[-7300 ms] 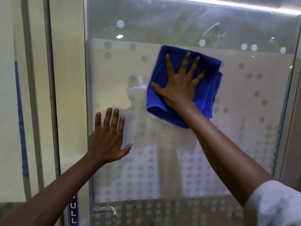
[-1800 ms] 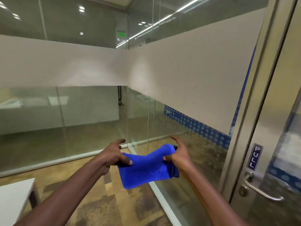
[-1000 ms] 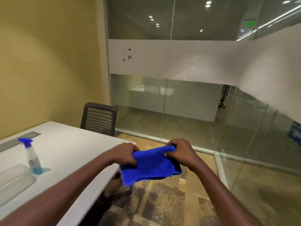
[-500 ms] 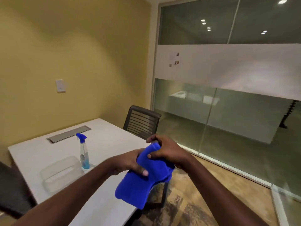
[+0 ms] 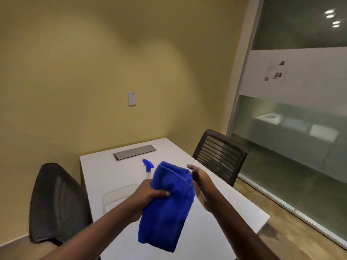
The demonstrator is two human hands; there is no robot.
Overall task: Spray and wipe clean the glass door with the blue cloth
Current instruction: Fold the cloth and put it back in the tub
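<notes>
A white table [image 5: 216,212] stands against a yellow wall [image 5: 93,72], 2 dark chairs beside it. Left hand [image 5: 148,198] grips the blue cloth [image 5: 167,207] above the table; right hand [image 5: 201,186] is open beside it.

The room was moderately lit with a warm cast, a broad soft pool of light falling across the yellow wall [image 5: 93,72] and fading to dimmer corners. Ceiling lights [image 5: 332,17] showed as bright blown-out spots in the glass partition [image 5: 300,147], whose lower panes carried hazy reflections. Wide-angle distortion bowed the partition frame [image 5: 242,72], and motion blur softened the right hand [image 5: 201,186] and blue cloth [image 5: 169,203].
</notes>
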